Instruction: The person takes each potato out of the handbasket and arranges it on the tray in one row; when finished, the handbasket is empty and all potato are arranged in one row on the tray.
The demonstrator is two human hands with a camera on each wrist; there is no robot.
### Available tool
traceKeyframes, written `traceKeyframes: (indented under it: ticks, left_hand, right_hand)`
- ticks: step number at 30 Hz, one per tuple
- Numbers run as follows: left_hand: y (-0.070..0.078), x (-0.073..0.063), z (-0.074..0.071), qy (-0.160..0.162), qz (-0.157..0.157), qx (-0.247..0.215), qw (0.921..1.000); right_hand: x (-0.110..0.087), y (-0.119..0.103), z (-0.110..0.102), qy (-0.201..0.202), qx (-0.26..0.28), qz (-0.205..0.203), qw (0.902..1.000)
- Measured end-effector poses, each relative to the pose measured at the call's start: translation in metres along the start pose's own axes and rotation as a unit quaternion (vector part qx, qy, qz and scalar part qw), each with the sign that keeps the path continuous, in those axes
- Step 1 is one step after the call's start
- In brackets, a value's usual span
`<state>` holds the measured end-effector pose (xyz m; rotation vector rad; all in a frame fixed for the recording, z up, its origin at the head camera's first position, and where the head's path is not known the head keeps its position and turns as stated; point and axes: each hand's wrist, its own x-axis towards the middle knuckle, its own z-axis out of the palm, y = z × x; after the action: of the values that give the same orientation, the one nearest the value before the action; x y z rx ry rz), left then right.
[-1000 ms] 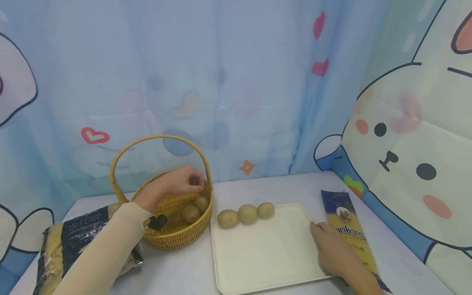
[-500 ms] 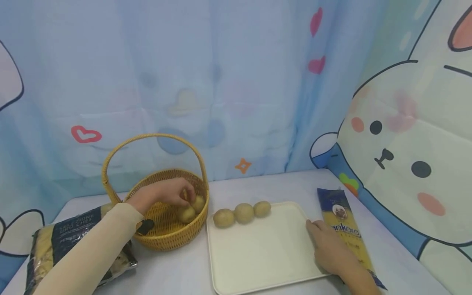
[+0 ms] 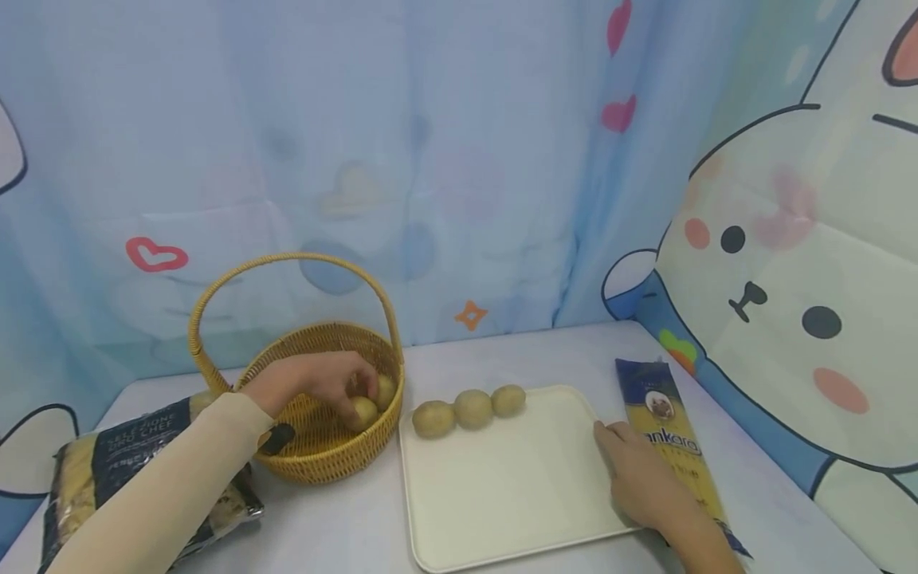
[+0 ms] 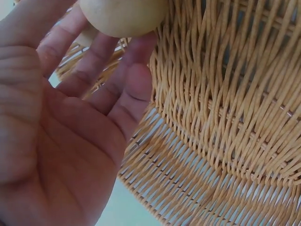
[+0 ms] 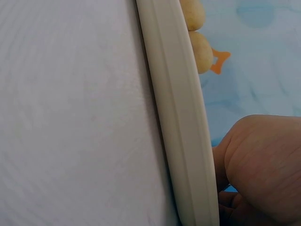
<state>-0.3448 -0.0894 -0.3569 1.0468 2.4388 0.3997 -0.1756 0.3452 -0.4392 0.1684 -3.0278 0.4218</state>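
Inside the yellow wicker basket [image 3: 323, 470], my left hand [image 3: 326, 383] curls its fingers around a potato [image 3: 364, 413]. Another potato [image 3: 385, 391] lies just behind it, against the basket wall. In the left wrist view the fingertips touch the held potato [image 4: 122, 19], beside the woven wall. My right hand [image 3: 641, 482] grips the right edge of a cream tray [image 3: 509, 486]. Three potatoes stand in a row along the tray's far left part: a left one [image 3: 433, 419], a middle one [image 3: 473, 409] and a right one [image 3: 508, 401]. The tray's rim [image 5: 176, 103] fills the right wrist view's middle.
A blue and yellow pasta packet [image 3: 663, 430] lies right of the tray, partly behind the right hand. A larger plastic food bag [image 3: 122, 454] lies on the left under the left forearm. The basket's tall handle [image 3: 294, 257] arches over the left hand. A patterned curtain hangs behind the table.
My left hand has moved from the basket's far right side down and nearer, onto the near potato. The right hand keeps its grip on the tray. The head view has shifted slightly.
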Motion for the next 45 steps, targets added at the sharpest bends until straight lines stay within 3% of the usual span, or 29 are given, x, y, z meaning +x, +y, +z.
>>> traceKeyframes:
  ticks: [9,17,28,37,40,45]
  left_hand:
    - [0.004,-0.001,-0.002,-0.002,-0.002,0.016,0.9999]
    - [0.005,-0.001,-0.003,0.014,0.016,0.042,0.9989]
    - [0.009,0.001,-0.005,0.004,0.001,0.053,0.9986]
    - [0.017,-0.007,-0.023,0.055,0.023,0.069,0.9959]
    - [0.019,-0.009,-0.028,0.070,0.021,0.062,0.9954]
    - [0.024,-0.008,-0.035,0.090,0.054,0.026,0.9942]
  right_hand:
    - [0.000,0.000,-0.001,0.005,0.002,-0.001,1.0000]
    - [-0.001,-0.001,-0.002,-0.001,0.006,0.001,1.0000]
    - [0.000,-0.001,-0.002,-0.004,0.000,0.009,0.9999]
    - [0.000,0.000,0.000,0.000,-0.002,0.006,1.0000]
    - [0.001,0.000,0.000,-0.001,0.000,0.007,1.0000]
    - [0.000,-0.001,0.000,0.002,-0.001,0.004,1.0000]
